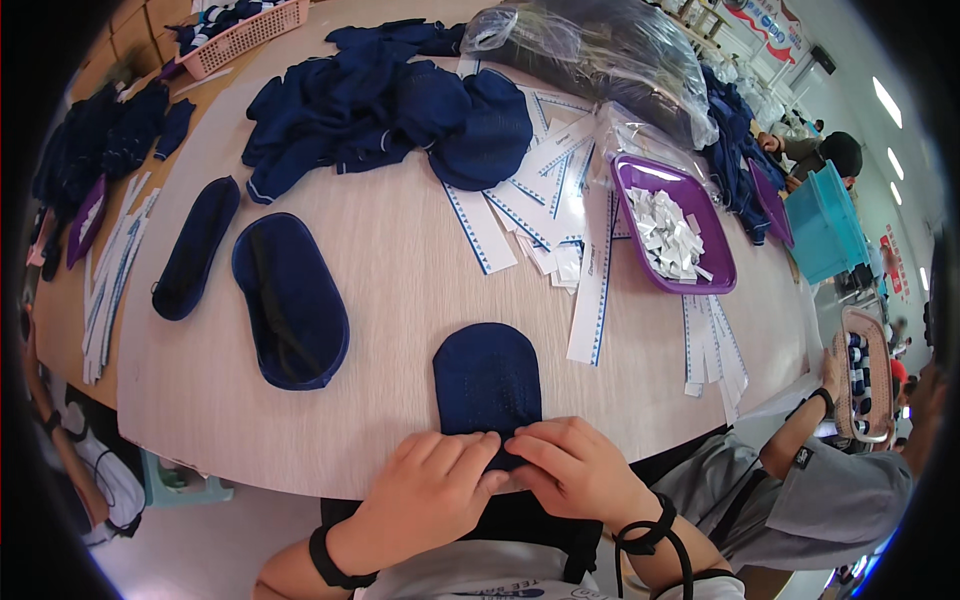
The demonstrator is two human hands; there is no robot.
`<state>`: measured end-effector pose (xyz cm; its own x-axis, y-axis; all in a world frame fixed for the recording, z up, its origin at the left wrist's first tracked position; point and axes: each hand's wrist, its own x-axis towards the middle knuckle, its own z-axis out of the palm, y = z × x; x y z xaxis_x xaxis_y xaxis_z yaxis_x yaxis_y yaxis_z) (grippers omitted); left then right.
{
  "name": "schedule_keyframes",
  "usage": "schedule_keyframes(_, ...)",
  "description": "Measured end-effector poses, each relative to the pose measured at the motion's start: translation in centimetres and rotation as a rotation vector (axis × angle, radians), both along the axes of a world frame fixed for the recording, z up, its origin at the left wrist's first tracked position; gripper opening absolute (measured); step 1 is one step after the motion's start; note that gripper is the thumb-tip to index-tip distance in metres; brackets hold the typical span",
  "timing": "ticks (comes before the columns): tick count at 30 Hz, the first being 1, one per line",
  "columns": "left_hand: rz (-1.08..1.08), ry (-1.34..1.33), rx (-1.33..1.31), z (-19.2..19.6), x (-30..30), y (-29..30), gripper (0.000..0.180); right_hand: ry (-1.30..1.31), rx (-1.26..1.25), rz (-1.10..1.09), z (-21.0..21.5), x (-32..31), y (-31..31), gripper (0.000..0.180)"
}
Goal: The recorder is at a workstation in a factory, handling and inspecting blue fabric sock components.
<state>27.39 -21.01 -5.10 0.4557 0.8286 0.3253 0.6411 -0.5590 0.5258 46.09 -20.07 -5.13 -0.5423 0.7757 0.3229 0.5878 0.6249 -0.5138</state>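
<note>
Sock in my grip: one navy sock (487, 380) lies flat at the near edge of the table (400, 270), toe end pointing away from me, its near end under my fingers
Left hand: my left hand (425, 490) is curled down on the sock's near end, fingertips pinching the fabric, closed on it rather than spread
Right hand: my right hand (575, 465) sits just beside the left, touching it, fingers bent and pressing the same end of the sock; how much cloth is between the fingers I cannot tell
Wrists: one black band on each of my two wrists
Flat navy pieces to my left: two, a wide oval piece (290, 300) near the sock and a narrower one (196, 248) just beside it, further left
Sock heap: one loose pile of navy socks (390, 115) at the far side of the table; too tangled to count
Paper bands: many white strips with a blue edge (530, 200) fanned between the heap and the tray, with one long strip (592, 290) lying nearest my sock; a second stack (715, 345) lies right of it
Purple tray: one purple tray (625, 190) holding small white slips (665, 235)
Plastic bag: one clear bag (590, 50) behind the tray
Pink basket: one pink basket (250, 35) at the far left corner
Other person: one person's arm in a grey sleeve (830, 480) at my right
</note>
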Motion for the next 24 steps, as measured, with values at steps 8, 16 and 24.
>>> schedule_keyframes(8,0.177,-0.164,-0.021,0.2,-1.6,0.6,0.022,0.145,-0.256,-0.044,0.4,-0.2,0.8,0.027)
schedule_keyframes(16,0.200,-0.136,0.127,0.5,-1.3,-1.0,0.015,0.168,-0.293,-0.055,0.4,-0.1,0.8,0.027)
schedule_keyframes(24,0.370,-0.114,-0.128,0.3,0.1,-1.1,0.014,0.156,-0.304,-0.045,0.7,-0.1,0.7,0.027)
